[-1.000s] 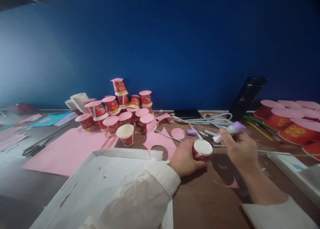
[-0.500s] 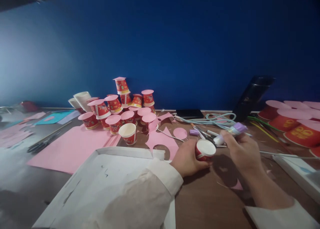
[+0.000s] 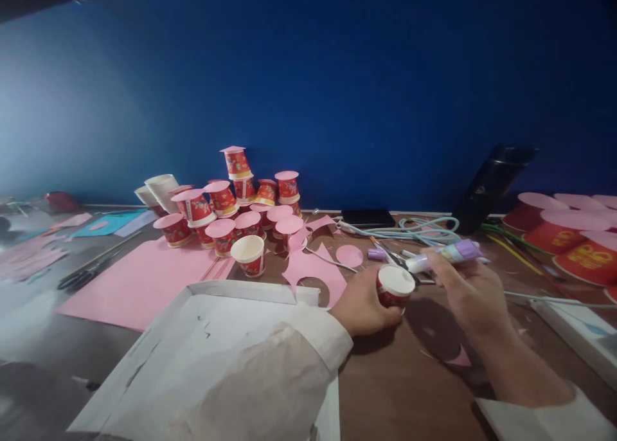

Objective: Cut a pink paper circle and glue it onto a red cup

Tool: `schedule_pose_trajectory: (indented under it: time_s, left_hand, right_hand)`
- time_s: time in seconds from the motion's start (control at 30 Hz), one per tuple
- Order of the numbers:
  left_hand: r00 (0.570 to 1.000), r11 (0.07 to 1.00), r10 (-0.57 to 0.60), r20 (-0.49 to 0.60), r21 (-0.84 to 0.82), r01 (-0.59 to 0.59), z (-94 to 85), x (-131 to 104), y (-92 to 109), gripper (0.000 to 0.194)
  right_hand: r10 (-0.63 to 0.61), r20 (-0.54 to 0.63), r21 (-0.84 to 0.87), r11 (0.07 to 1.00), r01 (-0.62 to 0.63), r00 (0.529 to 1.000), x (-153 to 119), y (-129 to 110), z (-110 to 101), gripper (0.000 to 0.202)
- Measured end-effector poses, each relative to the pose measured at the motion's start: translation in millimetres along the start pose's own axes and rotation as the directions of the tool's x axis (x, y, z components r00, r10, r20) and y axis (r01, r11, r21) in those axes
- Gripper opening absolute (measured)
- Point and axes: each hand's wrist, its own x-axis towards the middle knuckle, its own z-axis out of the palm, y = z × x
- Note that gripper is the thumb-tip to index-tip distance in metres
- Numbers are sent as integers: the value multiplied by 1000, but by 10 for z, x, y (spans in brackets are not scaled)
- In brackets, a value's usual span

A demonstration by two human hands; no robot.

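My left hand [image 3: 364, 305] is wrapped round a small red paper cup [image 3: 395, 287] whose white end faces up. In my right hand [image 3: 470, 293] is a glue stick [image 3: 450, 254] with a purple base, held nearly level. Its white tip is at or very close to the cup's rim; I cannot tell whether they touch. The purple cap [image 3: 376, 254] lies on the table behind the cup. Near it is a pink paper circle [image 3: 349, 256]. To the left stands another paper cup [image 3: 249, 256], its mouth upward.
Several red cups topped with pink circles [image 3: 222, 229] are stacked at the back left. A white box lid [image 3: 178, 338] lies under my left sleeve, beside pink sheets [image 3: 149, 280]. A coiled cable [image 3: 424, 229], a black bottle [image 3: 496, 184] and larger red cups [image 3: 581, 258] are rightward.
The glue stick has moved left, bringing its tip to the cup's rim. My left hand keeps its hold on the cup. The view has shifted slightly.
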Motion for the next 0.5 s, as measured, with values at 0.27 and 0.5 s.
schedule_pose_trajectory:
  time_s: [0.27, 0.5]
  left_hand:
    - [1000, 1000, -15, -5, 23, 15, -35, 8, 55, 55]
    - [986, 958, 52, -160, 287, -4, -13, 2, 55, 48]
  right_hand:
    - [32, 66, 26, 999, -33, 997, -1, 47, 49, 38]
    - [32, 74, -214, 977, -15, 997, 46, -19, -11, 46]
